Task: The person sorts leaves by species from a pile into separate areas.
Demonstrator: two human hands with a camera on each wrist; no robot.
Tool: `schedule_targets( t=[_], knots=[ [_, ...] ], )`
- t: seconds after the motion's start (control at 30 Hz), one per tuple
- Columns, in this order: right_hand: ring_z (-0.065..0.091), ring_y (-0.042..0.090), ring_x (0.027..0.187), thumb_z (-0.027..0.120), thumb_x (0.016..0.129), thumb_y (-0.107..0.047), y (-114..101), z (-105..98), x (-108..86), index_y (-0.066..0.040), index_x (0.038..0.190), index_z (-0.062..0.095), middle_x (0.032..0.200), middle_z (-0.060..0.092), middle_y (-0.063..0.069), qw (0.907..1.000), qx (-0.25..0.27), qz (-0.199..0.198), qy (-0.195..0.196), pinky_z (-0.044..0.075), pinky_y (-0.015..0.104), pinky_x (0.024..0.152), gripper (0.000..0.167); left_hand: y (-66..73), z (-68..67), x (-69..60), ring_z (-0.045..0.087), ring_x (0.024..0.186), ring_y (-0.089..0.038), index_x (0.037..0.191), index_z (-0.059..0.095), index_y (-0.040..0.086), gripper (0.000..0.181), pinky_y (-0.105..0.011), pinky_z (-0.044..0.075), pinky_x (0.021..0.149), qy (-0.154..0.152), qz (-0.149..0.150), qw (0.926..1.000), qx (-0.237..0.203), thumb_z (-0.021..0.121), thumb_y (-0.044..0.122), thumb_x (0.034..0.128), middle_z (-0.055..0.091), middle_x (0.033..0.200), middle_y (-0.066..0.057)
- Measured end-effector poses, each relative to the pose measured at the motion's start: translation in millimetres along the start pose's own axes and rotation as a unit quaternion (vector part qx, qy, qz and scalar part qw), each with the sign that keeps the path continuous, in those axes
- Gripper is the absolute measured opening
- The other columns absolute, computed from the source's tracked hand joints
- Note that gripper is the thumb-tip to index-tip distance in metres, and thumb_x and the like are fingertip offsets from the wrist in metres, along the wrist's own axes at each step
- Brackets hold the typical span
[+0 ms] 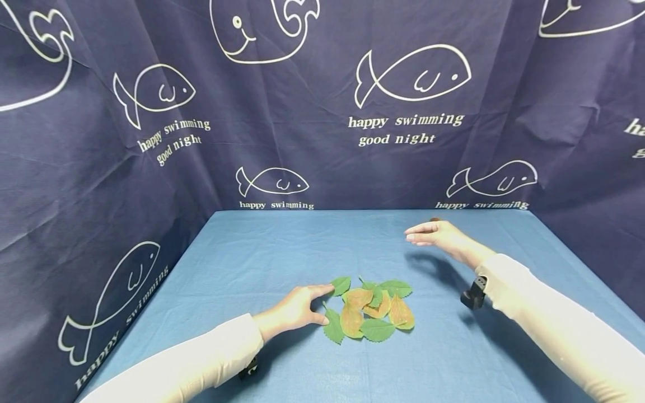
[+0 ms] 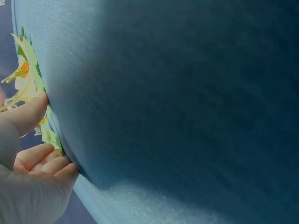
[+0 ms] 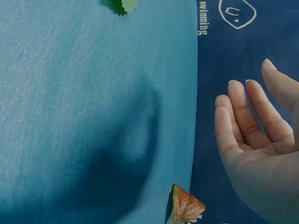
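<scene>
Blue tabletop [image 1: 282,243], navy curtain [image 1: 322,106] behind – white fish outlines [image 1: 427,81], "happy swimming good night" lettering [image 1: 373,121]

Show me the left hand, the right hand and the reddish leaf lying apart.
Left hand [image 1: 297,308], head view, back of the hand.
Right hand [image 3: 262,161], right wrist view, palm.
Reddish leaf [image 3: 186,206], right wrist view, middle of its blade.

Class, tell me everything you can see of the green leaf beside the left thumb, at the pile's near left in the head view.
The green leaf is oval, with a toothed edge and a thin stem. It looks thin; whether it is real or artificial cannot be told. It lies on the blue cloth, stem towards the far left, tip towards the near side. The left hand has its thumb at the leaf's left edge, apparently touching it. An orange-yellow leaf lies close on its right.
</scene>
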State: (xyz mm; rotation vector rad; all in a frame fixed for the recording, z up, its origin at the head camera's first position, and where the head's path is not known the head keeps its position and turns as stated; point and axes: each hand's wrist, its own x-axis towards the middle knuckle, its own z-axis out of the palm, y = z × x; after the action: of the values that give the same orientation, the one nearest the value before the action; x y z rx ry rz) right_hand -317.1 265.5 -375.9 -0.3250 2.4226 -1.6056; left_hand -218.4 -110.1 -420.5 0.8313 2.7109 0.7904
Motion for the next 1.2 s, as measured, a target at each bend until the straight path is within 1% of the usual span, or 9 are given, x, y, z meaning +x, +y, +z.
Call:
schedule_targets(
  t=[0.13, 0.33, 0.47, 0.6, 0.67, 0.83, 1.0, 1.07, 1.2],
  knots=[
    [0.07, 0.009, 0.098, 0.07, 0.09, -0.022, 1.0, 1.6, -0.5, 0.01, 0.132, 0.054, 0.11, 0.073, -0.004, 0.9999, 0.006, 0.008, -0.009, 0.046, 0.047, 0.104, 0.055, 0.4, -0.4, -0.9, 0.046, 0.135, -0.032, 0.142, 0.049, 0.006, 0.072, -0.047, 0.039, 0.111, 0.003, 0.004, 1.0, 0.002, 0.081, 0.019, 0.0781, 0.051, 0.145, -0.012],
    [0.071, 0.01, 0.096, 0.07, 0.089, -0.019, 0.5, 4.0, -1.4, 0.011, 0.132, 0.053, 0.102, 0.073, -0.01, 0.9996, 0.014, 0.014, -0.02, 0.048, 0.045, 0.102, 0.055, 0.2, -1.1, -0.7, 0.046, 0.135, -0.032, 0.142, 0.049, 0.006, 0.072, -0.047, 0.039, 0.111, 0.004, 0.003, 1.0, 0.0, 0.081, 0.019, 0.0784, 0.05, 0.145, -0.012],
    [0.07, 0.011, 0.097, 0.068, 0.091, -0.018, -0.3, 7.0, -3.0, 0.012, 0.132, 0.052, 0.111, 0.072, 0.001, 0.9995, 0.02, 0.008, -0.025, 0.05, 0.043, 0.1, 0.054, 0.4, -1.7, -0.5, 0.045, 0.135, -0.032, 0.143, 0.049, 0.007, 0.072, -0.047, 0.039, 0.111, 0.003, 0.001, 1.0, -0.002, 0.08, 0.019, 0.0792, 0.05, 0.146, -0.011],
    [0.069, 0.01, 0.099, 0.067, 0.092, -0.019, -0.3, 11.7, -6.5, 0.011, 0.133, 0.052, 0.123, 0.067, 0.014, 0.9992, 0.022, 0.009, -0.034, 0.051, 0.042, 0.1, 0.053, -0.3, -1.6, -0.4, 0.044, 0.136, -0.03, 0.144, 0.047, 0.008, 0.072, -0.046, 0.04, 0.111, -0.004, -0.003, 1.0, 0.0, 0.079, 0.02, 0.0803, 0.049, 0.147, -0.01],
    [0.069, 0.011, 0.1, 0.067, 0.092, -0.019, 0.3, 14.2, -8.2, 0.011, 0.133, 0.052, 0.125, 0.065, 0.017, 0.9989, 0.026, 0.012, -0.037, 0.05, 0.043, 0.101, 0.053, -0.8, -1.4, -0.5, 0.043, 0.137, -0.029, 0.144, 0.047, 0.008, 0.072, -0.046, 0.04, 0.111, -0.006, -0.005, 1.0, -0.001, 0.079, 0.02, 0.0804, 0.048, 0.147, -0.009],
    [0.069, 0.013, 0.099, 0.067, 0.092, -0.016, 4.4, 18.8, -10.5, 0.013, 0.132, 0.052, 0.124, 0.064, 0.02, 0.9986, 0.031, 0.011, -0.041, 0.051, 0.044, 0.1, 0.052, -2.5, -0.8, 0.0, 0.044, 0.137, -0.029, 0.144, 0.047, 0.008, 0.072, -0.046, 0.04, 0.11, -0.007, -0.001, 1.0, 0.003, 0.079, 0.021, 0.0803, 0.049, 0.147, -0.009],
    [0.069, 0.012, 0.1, 0.067, 0.092, -0.015, 10.3, 22.5, -12.9, 0.013, 0.131, 0.052, 0.125, 0.064, 0.02, 0.9972, 0.04, 0.015, -0.061, 0.052, 0.041, 0.098, 0.051, -3.6, -0.3, -1.2, 0.044, 0.137, -0.029, 0.144, 0.047, 0.009, 0.072, -0.045, 0.041, 0.11, -0.007, -0.001, 0.9999, 0.01, 0.079, 0.022, 0.0807, 0.048, 0.147, -0.008],
    [0.068, 0.013, 0.102, 0.065, 0.093, -0.013, 12.7, 23.4, -15.0, 0.015, 0.132, 0.049, 0.125, 0.064, 0.021, 0.9958, 0.05, 0.013, -0.075, 0.052, 0.041, 0.098, 0.05, -3.1, -0.4, -1.5, 0.044, 0.137, -0.029, 0.144, 0.047, 0.009, 0.072, -0.045, 0.041, 0.11, -0.008, -0.002, 0.9999, 0.009, 0.079, 0.022, 0.0809, 0.048, 0.147, -0.008],
    [0.068, 0.015, 0.104, 0.06, 0.094, -0.003, 15.7, 25.5, -20.0, 0.018, 0.133, 0.046, 0.12, 0.066, 0.021, 0.9908, 0.092, 0.007, -0.099, 0.053, 0.038, 0.098, 0.047, -1.2, -1.3, -1.2, 0.044, 0.136, -0.03, 0.144, 0.048, 0.008, 0.071, -0.046, 0.041, 0.11, -0.006, 0.006, 0.9999, 0.007, 0.079, 0.021, 0.0806, 0.049, 0.147, -0.009]
  ],
)
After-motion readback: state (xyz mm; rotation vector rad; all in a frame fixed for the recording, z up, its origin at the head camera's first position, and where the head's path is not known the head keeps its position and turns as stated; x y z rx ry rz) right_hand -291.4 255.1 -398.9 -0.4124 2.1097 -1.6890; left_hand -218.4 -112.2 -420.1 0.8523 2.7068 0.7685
